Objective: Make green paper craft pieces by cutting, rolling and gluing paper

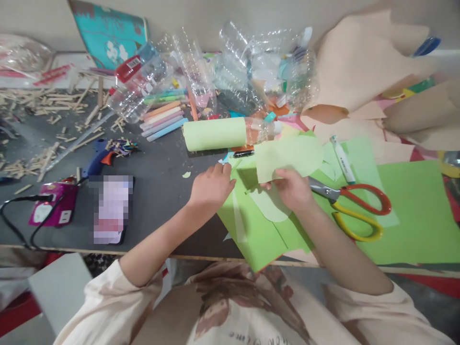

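Between the thumb and fingers of my right hand (290, 188) is a pale green paper piece (291, 155), raised above the green sheets (258, 244). My left hand (212, 184) hovers over the dark table near the sheets' left edge, its fingers curled together; whether anything is between them is too small to tell. A bottle wrapped in light green paper (215, 134) lies on its side just beyond my hands. Close to it is a black pen (243, 154). Scissors with red and yellow handles (336, 194) rest right of my right hand, below a white glue pen (342, 159).
Clear plastic bottles (237, 72) crowd the back. Rolled coloured paper (163, 120), a blue glue gun (96, 157), a phone (113, 208) and a purple box (53, 203) lie to the left, with scattered wooden sticks (46, 103). Brown paper (359, 67) fills the back right.
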A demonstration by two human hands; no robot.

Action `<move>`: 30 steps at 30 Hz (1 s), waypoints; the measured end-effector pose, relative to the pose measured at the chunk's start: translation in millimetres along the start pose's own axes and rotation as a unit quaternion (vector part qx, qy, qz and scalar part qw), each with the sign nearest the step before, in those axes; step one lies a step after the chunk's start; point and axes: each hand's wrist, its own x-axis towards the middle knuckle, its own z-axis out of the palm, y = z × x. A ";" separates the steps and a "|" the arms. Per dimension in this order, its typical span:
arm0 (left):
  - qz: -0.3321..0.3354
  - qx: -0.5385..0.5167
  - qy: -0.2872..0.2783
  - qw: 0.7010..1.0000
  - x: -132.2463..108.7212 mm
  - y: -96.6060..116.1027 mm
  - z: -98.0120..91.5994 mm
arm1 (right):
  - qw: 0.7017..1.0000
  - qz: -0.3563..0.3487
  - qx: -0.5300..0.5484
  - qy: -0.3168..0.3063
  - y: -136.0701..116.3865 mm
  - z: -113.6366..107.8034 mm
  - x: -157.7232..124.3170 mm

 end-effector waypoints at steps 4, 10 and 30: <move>0.001 -0.019 0.026 0.999 4.2 -11.2 -4.7 | 0.997 0.049 0.013 -0.057 -2.4 0.0 0.0; 0.009 -0.301 0.080 0.950 6.0 -30.0 1.9 | 0.998 0.022 0.023 -0.057 -5.4 5.9 -2.4; 0.003 -0.755 0.002 0.655 12.9 -25.5 16.3 | 1.000 0.011 0.013 0.018 5.8 12.9 -6.4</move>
